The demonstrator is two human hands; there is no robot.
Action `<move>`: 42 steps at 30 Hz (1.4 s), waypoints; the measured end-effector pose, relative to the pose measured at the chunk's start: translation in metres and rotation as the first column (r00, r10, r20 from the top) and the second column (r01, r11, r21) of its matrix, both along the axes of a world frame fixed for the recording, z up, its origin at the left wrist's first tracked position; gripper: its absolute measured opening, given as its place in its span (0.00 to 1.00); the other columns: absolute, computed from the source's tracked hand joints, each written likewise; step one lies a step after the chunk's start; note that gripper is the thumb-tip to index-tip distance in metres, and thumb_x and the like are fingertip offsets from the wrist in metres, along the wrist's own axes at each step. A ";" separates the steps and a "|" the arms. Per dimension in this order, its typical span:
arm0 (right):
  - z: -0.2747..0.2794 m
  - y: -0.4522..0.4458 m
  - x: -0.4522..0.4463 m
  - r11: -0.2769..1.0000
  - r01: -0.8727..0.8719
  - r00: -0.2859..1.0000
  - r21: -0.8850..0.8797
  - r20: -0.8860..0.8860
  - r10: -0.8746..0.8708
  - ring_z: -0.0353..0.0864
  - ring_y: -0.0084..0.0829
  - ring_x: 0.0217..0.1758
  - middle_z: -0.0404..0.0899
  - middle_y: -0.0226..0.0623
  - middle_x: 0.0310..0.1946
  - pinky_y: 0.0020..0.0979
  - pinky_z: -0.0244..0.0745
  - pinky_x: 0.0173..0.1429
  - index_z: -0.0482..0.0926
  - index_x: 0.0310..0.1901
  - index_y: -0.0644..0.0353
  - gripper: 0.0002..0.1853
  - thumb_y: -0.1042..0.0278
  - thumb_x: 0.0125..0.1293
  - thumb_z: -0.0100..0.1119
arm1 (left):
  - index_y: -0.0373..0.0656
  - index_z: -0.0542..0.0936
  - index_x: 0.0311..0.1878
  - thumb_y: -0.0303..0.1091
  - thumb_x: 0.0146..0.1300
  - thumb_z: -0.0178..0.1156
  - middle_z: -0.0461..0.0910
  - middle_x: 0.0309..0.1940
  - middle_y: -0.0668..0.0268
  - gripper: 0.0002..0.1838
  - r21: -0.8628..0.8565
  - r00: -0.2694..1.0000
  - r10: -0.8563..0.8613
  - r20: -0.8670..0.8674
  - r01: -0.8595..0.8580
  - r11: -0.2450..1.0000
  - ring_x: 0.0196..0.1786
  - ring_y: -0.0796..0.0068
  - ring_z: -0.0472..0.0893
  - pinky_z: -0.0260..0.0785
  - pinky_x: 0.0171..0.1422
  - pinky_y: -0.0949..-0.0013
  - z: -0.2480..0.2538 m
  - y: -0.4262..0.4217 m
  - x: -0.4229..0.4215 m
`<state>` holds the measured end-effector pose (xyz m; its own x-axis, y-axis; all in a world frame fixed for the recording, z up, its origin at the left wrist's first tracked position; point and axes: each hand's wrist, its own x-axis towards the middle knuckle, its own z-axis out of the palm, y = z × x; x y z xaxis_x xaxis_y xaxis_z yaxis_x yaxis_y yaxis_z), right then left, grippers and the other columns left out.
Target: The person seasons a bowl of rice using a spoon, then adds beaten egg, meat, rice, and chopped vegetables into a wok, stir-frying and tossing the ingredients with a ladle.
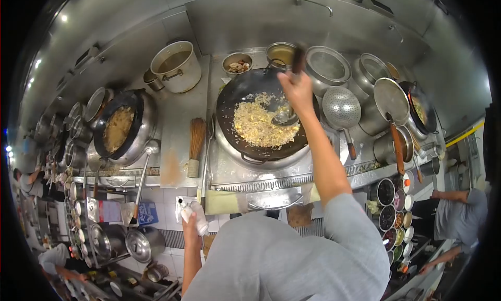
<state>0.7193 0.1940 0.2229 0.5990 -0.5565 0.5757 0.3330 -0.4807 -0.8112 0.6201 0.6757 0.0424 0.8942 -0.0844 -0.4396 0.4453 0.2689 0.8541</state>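
Note:
My right hand (297, 95) is closed around the handle of a ladle (284, 117), whose bowl is down in the rice. The handle's dark upper end is slightly blurred. Under it, a black wok (229, 100) sits on the stove with fried rice (263, 128) mixed with yellow egg bits. Grains are scattered up the wok's inner wall. My left hand (191, 229) hangs low beside my body, away from the wok, with its fingers wrapped around a crumpled white cloth (197, 220).
A bamboo brush (196, 142) lies left of the wok, near a tall pot (177, 66). On the right are a perforated strainer (341, 108) and a wire skimmer (391, 100). Another wok (133, 126) holds brown liquid. Seasoning bowls (386, 191) and a person (462, 217) are at far right.

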 end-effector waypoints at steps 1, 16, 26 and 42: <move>-0.015 -0.004 -0.009 0.978 0.186 0.982 -0.093 0.051 -0.182 0.71 0.21 0.20 0.72 0.29 0.17 0.30 0.67 0.28 0.72 0.28 0.64 0.13 0.66 0.62 0.64 | 0.40 0.65 0.65 0.36 0.64 0.61 0.74 0.53 0.61 0.28 -0.003 1.000 -0.002 -0.011 0.002 1.000 0.51 0.67 0.77 0.73 0.53 0.64 -0.004 -0.003 0.002; -0.049 0.002 -0.040 0.723 -0.271 0.954 0.635 0.276 0.115 0.53 0.16 0.14 0.56 0.20 0.14 0.23 0.52 0.19 0.62 0.29 0.50 0.14 0.72 0.67 0.58 | 0.38 0.65 0.64 0.37 0.65 0.60 0.74 0.53 0.61 0.27 0.119 0.981 -0.193 0.016 0.189 0.975 0.53 0.68 0.76 0.73 0.55 0.65 -0.001 -0.008 0.023; -0.021 0.026 0.043 0.761 -0.263 0.947 0.593 0.311 0.084 0.58 0.20 0.11 0.60 0.23 0.13 0.25 0.57 0.17 0.65 0.28 0.53 0.13 0.72 0.66 0.60 | 0.37 0.65 0.63 0.36 0.63 0.61 0.74 0.51 0.60 0.28 0.130 0.986 -0.151 0.077 0.140 0.982 0.50 0.69 0.77 0.74 0.50 0.66 0.014 -0.013 0.019; -0.045 -0.003 0.115 0.899 -0.251 0.959 0.359 0.222 0.179 0.68 0.20 0.15 0.70 0.28 0.15 0.25 0.63 0.20 0.70 0.29 0.61 0.10 0.70 0.63 0.61 | 0.39 0.68 0.63 0.36 0.65 0.60 0.76 0.52 0.61 0.26 0.038 0.983 -0.179 -0.029 0.180 0.983 0.51 0.69 0.78 0.73 0.53 0.66 -0.008 -0.024 0.038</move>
